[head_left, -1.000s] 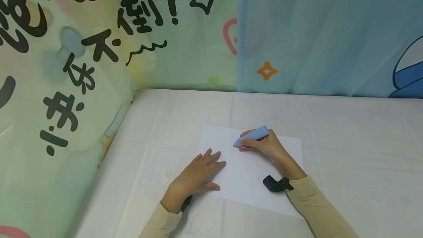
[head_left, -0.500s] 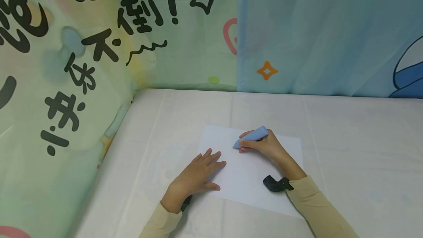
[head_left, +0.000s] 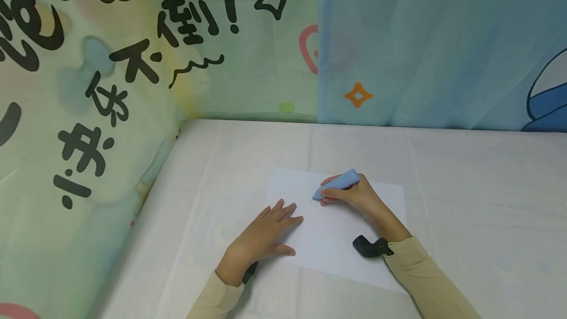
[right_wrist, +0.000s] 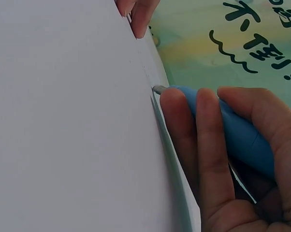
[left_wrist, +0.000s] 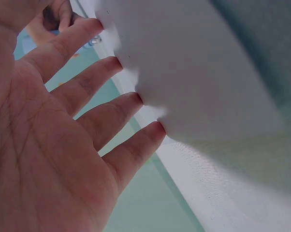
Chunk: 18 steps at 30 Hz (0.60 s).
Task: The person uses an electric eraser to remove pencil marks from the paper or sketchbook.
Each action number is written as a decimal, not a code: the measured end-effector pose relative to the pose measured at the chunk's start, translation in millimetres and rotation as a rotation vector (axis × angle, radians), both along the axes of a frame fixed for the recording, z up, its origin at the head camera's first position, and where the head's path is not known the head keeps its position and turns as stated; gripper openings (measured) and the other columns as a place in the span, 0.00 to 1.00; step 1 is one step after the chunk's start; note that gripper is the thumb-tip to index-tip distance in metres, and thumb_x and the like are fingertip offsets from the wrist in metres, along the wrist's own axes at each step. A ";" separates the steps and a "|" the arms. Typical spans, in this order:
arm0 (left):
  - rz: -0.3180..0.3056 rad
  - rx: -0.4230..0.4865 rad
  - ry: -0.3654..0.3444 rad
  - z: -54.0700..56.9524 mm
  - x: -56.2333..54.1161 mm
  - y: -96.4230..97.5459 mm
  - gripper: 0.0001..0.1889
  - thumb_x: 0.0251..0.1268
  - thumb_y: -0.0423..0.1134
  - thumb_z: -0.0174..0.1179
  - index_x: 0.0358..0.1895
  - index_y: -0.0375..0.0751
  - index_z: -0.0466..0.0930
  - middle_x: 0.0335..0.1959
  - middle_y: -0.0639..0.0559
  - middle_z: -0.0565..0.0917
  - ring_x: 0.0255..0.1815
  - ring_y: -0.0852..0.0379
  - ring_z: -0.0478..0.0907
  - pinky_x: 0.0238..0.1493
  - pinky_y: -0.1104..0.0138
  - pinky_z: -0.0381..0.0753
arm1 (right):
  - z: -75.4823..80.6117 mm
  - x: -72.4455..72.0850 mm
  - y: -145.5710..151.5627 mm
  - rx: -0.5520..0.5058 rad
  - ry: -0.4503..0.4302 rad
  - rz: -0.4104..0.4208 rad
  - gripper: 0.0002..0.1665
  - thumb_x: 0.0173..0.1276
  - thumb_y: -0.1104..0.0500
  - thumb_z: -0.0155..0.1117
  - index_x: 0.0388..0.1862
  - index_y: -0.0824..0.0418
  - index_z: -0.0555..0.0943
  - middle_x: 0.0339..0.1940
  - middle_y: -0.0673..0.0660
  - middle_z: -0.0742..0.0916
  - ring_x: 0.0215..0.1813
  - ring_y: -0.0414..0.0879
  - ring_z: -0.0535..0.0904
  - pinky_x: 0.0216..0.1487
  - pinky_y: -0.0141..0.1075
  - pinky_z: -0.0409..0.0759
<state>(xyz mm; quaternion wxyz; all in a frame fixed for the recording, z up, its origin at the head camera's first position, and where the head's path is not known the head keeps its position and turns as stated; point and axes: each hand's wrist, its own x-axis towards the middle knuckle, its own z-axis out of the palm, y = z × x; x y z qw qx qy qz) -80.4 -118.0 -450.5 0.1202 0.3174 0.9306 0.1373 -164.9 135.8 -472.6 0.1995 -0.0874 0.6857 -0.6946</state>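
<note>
In the head view a white sheet of paper (head_left: pixel 328 240) lies on the table, and the fingertips of my left hand (head_left: pixel 266 235) rest on its left side with fingers spread. The left wrist view shows the fingers of that hand (left_wrist: pixel 78 130) straight and apart, tips against the paper (left_wrist: pixel 184 67). Between thumb and fingers, my right hand (head_left: pixel 354 193) pinches a thick, light-blue pen (head_left: pixel 338 182). This pen (right_wrist: pixel 247 140) leans over, its small grey tip right at the paper's surface in the right wrist view. Few marks can be made out on the sheet.
A white cloth covers the table (head_left: pixel 478 201). Behind it hangs a blue backdrop (head_left: pixel 425 38), and a green printed sheet (head_left: pixel 102 161) with black lettering stands at the left. A black wrist camera (head_left: pixel 369 246) juts out over the paper beside the right sleeve.
The pen tip in my right hand has shifted slightly left and toward me within the last second. My left hand has stayed in place on the paper.
</note>
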 end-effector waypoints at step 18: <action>-0.001 0.006 -0.001 -0.9 0.6 -0.2 0.37 0.56 0.54 0.66 0.68 0.44 0.70 0.74 0.44 0.64 0.76 0.40 0.55 0.71 0.47 0.63 | 3.4 2.3 -1.3 0.069 -0.007 0.044 0.22 0.60 0.65 0.72 0.48 0.80 0.78 0.30 0.63 0.89 0.31 0.49 0.88 0.43 0.33 0.85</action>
